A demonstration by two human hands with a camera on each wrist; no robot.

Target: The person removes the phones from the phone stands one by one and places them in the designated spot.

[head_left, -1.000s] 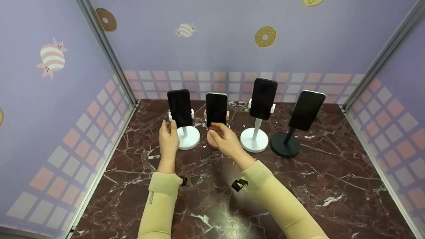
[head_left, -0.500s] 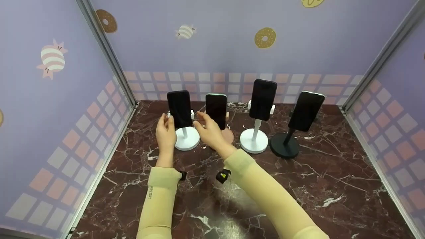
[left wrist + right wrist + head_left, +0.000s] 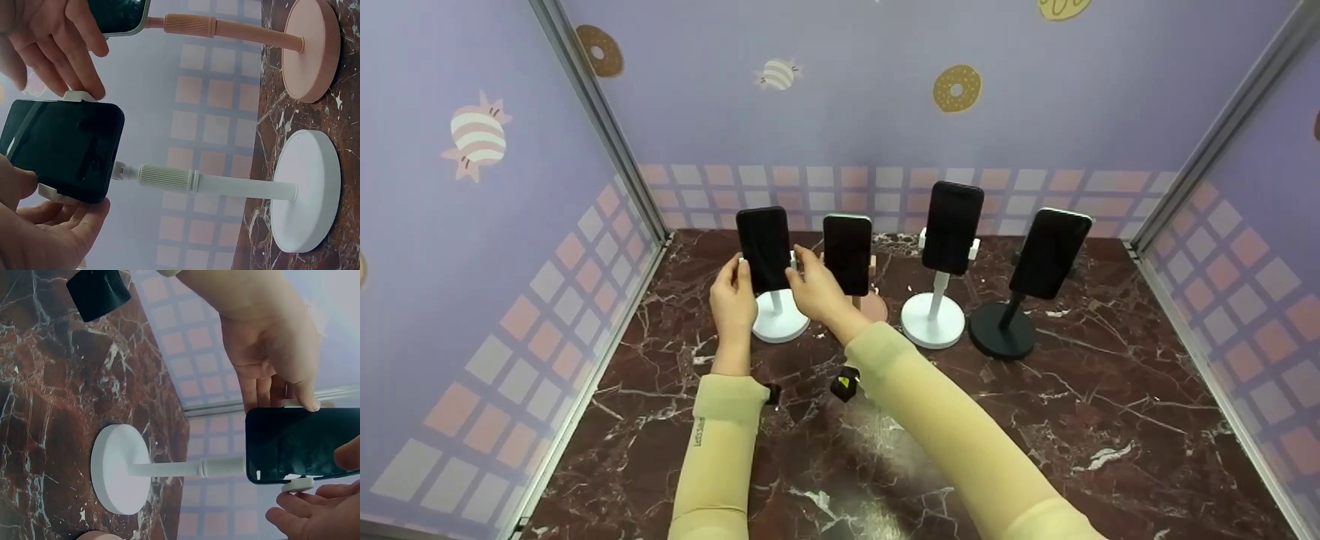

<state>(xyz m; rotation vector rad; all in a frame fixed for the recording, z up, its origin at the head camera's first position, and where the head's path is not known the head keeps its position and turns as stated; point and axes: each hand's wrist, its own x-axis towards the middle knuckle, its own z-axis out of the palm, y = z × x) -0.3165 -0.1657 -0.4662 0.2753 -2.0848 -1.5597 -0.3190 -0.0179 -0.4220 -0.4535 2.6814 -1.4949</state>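
A black smartphone (image 3: 765, 244) sits in the holder of a white phone stand (image 3: 781, 324), leftmost in the row. My left hand (image 3: 733, 300) is at its left edge, thumb on the phone's side and fingers around behind the white clamp arm (image 3: 55, 194). On the other side, my right hand (image 3: 816, 289) has its fingertips right at the opposite clamp arm (image 3: 79, 96). Its fingers are fairly straight, and the right thumb (image 3: 347, 453) overlaps the screen in the right wrist view. The stand's ribbed neck (image 3: 169, 177) stands upright.
Right of it, a pink stand (image 3: 306, 50) bears a second phone (image 3: 847, 255), partly behind my right hand. Farther right are a white stand (image 3: 933, 321) and a black stand (image 3: 1003, 330), each with a phone. Patterned panels (image 3: 825, 112) wall in the dark marble-look table (image 3: 780, 465).
My right hand has moved left from in front of the pink stand to the right side of the leftmost phone. My left hand has risen slightly along the phone's left edge.
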